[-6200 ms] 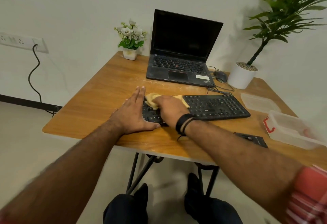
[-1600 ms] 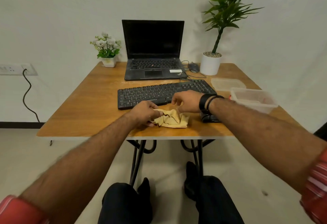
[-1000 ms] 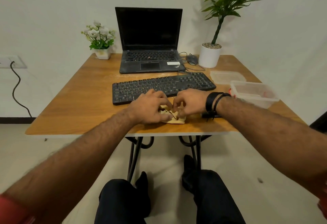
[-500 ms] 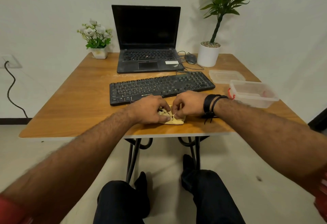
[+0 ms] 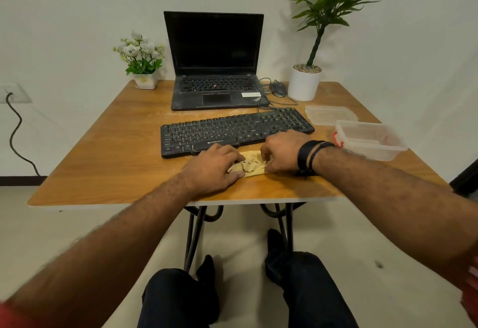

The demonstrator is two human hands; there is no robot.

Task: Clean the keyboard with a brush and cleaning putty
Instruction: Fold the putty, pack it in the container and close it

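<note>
The black keyboard (image 5: 232, 131) lies across the middle of the wooden table (image 5: 108, 162), in front of the laptop. A crumpled lump of yellow cleaning putty (image 5: 252, 164) with dark specks sits on the table just in front of the keyboard. My left hand (image 5: 212, 169) grips its left end with curled fingers. My right hand (image 5: 282, 153), with black bands on the wrist, pinches its right end. No brush is in sight.
An open black laptop (image 5: 216, 79) stands at the back, with a small flower pot (image 5: 144, 79) to its left and a mouse (image 5: 278, 88) and a white potted plant (image 5: 305, 83) to its right. A clear plastic box (image 5: 370, 140) and its lid (image 5: 328, 114) lie at the right.
My hands left the keyboard and brought the putty down to the table in front of it. Over the last second both hands have been squeezing and folding the lump together.
</note>
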